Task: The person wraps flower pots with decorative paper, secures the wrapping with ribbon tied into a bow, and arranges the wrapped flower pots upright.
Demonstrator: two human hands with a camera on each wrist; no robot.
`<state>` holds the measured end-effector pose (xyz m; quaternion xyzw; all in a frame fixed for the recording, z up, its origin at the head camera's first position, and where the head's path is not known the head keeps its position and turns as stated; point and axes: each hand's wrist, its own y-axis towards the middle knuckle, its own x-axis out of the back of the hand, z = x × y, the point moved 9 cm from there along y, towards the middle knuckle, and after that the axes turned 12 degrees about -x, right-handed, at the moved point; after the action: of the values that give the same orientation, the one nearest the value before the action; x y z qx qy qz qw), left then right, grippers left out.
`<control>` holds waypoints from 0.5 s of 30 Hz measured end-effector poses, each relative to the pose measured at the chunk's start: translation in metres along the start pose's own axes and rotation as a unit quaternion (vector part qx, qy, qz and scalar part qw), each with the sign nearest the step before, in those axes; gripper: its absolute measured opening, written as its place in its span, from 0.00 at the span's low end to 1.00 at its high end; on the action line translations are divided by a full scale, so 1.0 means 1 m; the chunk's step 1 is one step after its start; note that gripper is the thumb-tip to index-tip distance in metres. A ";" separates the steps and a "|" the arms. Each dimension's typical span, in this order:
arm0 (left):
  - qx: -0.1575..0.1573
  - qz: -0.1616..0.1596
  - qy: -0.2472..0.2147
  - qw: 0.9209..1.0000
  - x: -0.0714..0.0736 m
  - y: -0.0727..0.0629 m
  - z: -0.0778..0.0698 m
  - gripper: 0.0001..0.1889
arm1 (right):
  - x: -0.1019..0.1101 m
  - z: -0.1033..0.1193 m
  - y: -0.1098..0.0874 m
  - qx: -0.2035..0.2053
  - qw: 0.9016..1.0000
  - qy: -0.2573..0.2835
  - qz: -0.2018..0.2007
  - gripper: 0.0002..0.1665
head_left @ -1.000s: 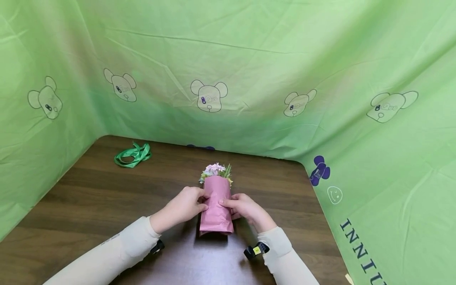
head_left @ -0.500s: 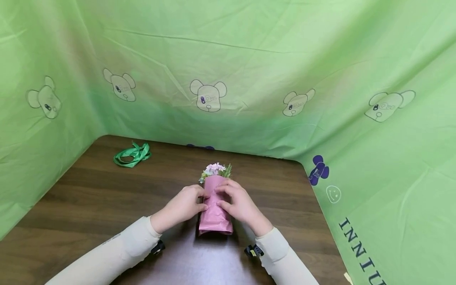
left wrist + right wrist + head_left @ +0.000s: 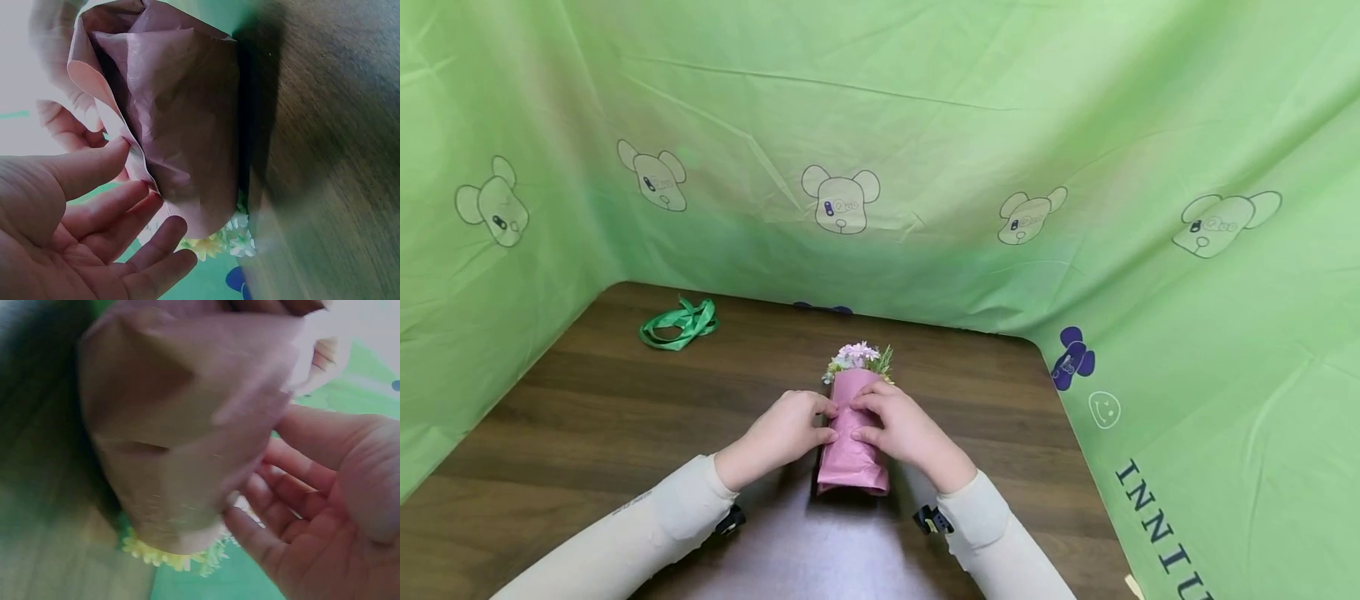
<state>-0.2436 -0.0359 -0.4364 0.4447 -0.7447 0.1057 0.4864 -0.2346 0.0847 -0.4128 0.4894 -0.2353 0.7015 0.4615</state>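
A small bouquet of artificial-looking flowers (image 3: 859, 355), lilac on top with yellow and white ones below, is wrapped in pink paper (image 3: 853, 472). The bouquet lies on the brown table, blooms pointing away from me. At the wrap's left edge my left hand (image 3: 778, 435) pinches the paper between thumb and fingers. My right hand (image 3: 913, 433) grips the wrap from the right, its thumb and fingertips bent onto the upper face. In the left wrist view, the pink wrap (image 3: 187, 119) has an open, folded lower end. Paper hides the stems.
A loose coil of green ribbon (image 3: 679, 323) lies at the table's back left. Green cloth (image 3: 925, 100) printed with bear heads encloses the back and both sides. Dark wood tabletop (image 3: 587, 425) surrounds the bouquet.
My right hand has shifted from the wrap's right side up onto its top face, fingers nearer the left hand. The left hand has kept its place; the ribbon is unmoved.
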 end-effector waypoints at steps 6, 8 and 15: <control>0.012 0.015 0.016 1.000 -0.003 0.000 -0.001 0.11 | -0.001 0.002 0.001 0.006 1.000 0.001 0.022 0.24; 0.024 0.020 0.021 0.999 -0.004 -0.001 0.000 0.11 | -0.003 0.003 -0.001 0.009 1.000 0.005 0.024 0.25; 0.009 0.025 0.017 1.000 -0.004 0.000 -0.004 0.10 | -0.001 0.001 -0.003 -0.010 1.000 0.009 0.013 0.25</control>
<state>-0.2411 -0.0315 -0.4375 0.4285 -0.7459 0.1321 0.4925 -0.2311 0.0844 -0.4138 0.4751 -0.2443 0.7099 0.4589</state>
